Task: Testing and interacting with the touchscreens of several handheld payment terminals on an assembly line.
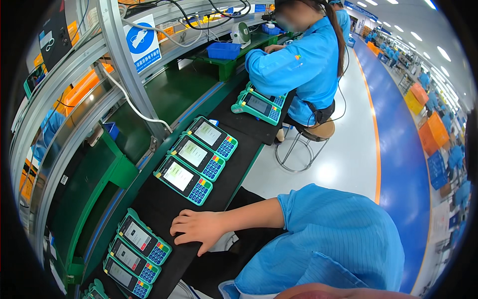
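My right hand (200, 229) lies palm down over the edge of the black mat (154, 199), its fingers spread and nothing visible in them. It sits between two groups of handheld card payment terminals. Just beyond it, a row of three teal-edged terminals (182, 175) shows lit, pale screens. Nearer, at the lower left, three more terminals (130, 256) lie side by side with their screens on. Part of another terminal (94, 290) shows at the bottom edge. My left hand is out of the picture.
A co-worker (303, 65) in a blue smock sits on a round stool (318, 131) farther along, beside two terminals (259, 105). Metal frame posts (124, 65) and a green conveyor line (174, 94) run along the left. A blue bin (222, 50) and small fan (241, 34) stand beyond.
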The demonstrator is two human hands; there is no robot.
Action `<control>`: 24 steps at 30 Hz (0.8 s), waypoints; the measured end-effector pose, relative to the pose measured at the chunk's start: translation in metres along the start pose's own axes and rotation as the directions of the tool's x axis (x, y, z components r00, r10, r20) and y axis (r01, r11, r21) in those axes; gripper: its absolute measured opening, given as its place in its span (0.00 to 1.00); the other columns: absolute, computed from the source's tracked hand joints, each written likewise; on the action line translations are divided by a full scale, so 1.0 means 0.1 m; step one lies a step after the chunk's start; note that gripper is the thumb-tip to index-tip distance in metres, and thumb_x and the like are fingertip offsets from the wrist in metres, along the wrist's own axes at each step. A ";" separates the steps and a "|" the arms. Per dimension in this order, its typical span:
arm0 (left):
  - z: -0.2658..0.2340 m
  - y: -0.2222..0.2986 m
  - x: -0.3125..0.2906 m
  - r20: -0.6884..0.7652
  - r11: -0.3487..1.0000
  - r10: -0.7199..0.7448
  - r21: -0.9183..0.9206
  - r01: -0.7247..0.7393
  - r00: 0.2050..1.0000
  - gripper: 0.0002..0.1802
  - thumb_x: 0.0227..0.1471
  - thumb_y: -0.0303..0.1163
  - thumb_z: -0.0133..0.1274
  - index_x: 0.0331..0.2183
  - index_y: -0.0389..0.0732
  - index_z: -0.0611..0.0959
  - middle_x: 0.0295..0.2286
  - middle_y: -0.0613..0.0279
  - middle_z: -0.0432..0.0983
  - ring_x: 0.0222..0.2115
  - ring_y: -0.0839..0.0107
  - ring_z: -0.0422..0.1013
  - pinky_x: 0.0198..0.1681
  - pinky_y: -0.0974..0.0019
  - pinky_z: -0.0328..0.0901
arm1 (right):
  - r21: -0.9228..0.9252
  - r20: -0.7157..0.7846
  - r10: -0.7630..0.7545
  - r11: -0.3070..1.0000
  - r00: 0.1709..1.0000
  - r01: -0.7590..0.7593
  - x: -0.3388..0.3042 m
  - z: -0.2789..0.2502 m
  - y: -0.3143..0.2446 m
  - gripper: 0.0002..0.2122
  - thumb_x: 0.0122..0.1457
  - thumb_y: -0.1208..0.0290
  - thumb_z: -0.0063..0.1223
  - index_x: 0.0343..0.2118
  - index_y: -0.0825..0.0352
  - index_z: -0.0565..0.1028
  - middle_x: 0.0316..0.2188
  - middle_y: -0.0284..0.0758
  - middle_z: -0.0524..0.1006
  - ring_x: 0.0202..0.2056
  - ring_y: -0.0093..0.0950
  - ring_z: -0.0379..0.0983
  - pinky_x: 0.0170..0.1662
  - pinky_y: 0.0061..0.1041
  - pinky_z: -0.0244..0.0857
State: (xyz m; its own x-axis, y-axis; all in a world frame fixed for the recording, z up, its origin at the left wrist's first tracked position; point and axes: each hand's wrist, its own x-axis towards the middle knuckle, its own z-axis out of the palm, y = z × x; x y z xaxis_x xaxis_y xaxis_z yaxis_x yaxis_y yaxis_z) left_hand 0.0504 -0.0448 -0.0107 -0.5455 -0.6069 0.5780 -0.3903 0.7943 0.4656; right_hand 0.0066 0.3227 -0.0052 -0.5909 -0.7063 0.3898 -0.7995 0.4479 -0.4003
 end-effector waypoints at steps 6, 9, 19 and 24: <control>-0.06 0.07 -0.01 0.057 0.998 -0.063 -0.006 0.064 0.996 0.17 0.53 0.35 0.46 0.35 0.35 0.84 0.35 0.44 0.79 0.34 0.47 0.74 0.41 0.53 0.68 | 0.011 -0.004 0.001 1.000 1.000 -0.001 0.00 0.00 0.00 0.31 0.39 0.54 0.66 0.47 0.62 0.70 0.50 0.41 0.64 0.55 0.42 0.57 0.58 0.44 0.48; -0.07 0.07 0.00 0.094 0.995 -0.096 0.029 0.094 0.991 0.18 0.53 0.35 0.46 0.36 0.35 0.84 0.36 0.44 0.79 0.35 0.47 0.74 0.43 0.52 0.68 | 0.014 -0.008 0.001 1.000 1.000 -0.001 0.00 -0.01 0.00 0.30 0.39 0.54 0.66 0.46 0.62 0.70 0.50 0.41 0.65 0.55 0.42 0.57 0.58 0.44 0.49; -0.05 0.05 0.00 0.078 0.998 -0.062 0.009 0.061 0.995 0.17 0.54 0.36 0.46 0.36 0.35 0.84 0.36 0.45 0.79 0.35 0.47 0.74 0.42 0.53 0.68 | 0.004 -0.005 0.001 1.000 1.000 -0.001 0.01 0.00 0.00 0.31 0.39 0.54 0.66 0.47 0.62 0.70 0.49 0.41 0.65 0.54 0.41 0.58 0.57 0.43 0.49; -0.03 0.00 0.00 0.058 1.000 -0.029 0.006 0.029 0.998 0.17 0.53 0.35 0.46 0.34 0.35 0.85 0.34 0.45 0.80 0.33 0.47 0.75 0.40 0.54 0.69 | 0.001 -0.007 0.000 1.000 1.000 0.000 0.01 -0.01 0.00 0.31 0.39 0.54 0.66 0.47 0.62 0.70 0.49 0.41 0.65 0.54 0.42 0.58 0.57 0.43 0.49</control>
State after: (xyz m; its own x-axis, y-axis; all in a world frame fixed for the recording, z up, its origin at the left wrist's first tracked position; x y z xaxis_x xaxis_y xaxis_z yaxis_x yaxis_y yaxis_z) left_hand 0.0522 -0.0448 -0.0084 -0.5759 -0.6270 0.5246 -0.4102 0.7767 0.4779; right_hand 0.0064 0.3228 -0.0040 -0.5914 -0.7023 0.3961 -0.7995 0.4469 -0.4013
